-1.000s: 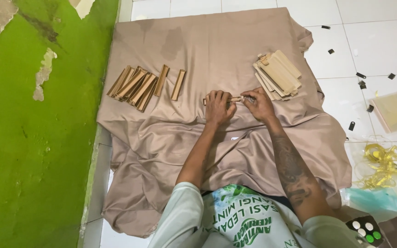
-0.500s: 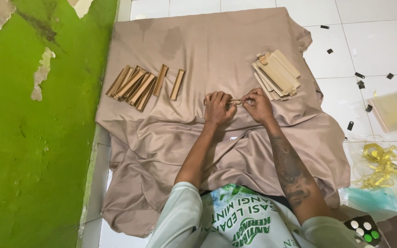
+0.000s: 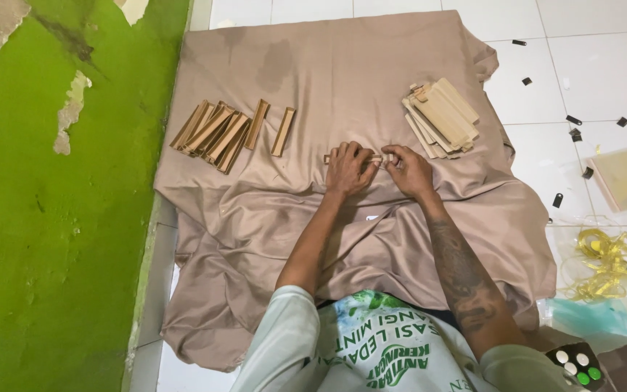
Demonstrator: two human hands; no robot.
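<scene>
A small tan strip (image 3: 332,157) lies at the frame's centre on the beige cloth (image 3: 342,65), pinched between left hand (image 3: 347,168) and right hand (image 3: 408,169) (both grips closed on it). Folded pieces (image 3: 219,131) lie upper left, flat blanks (image 3: 440,116) upper right.

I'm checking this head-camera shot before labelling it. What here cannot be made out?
- Head view: the small wooden piece between the left hand and right hand is mostly covered by the fingers, so its shape and each grip are unclear.
- The stack of flat slats hides its lower pieces.
- The yellow ribbon tangle is cut off by the right edge.
</scene>
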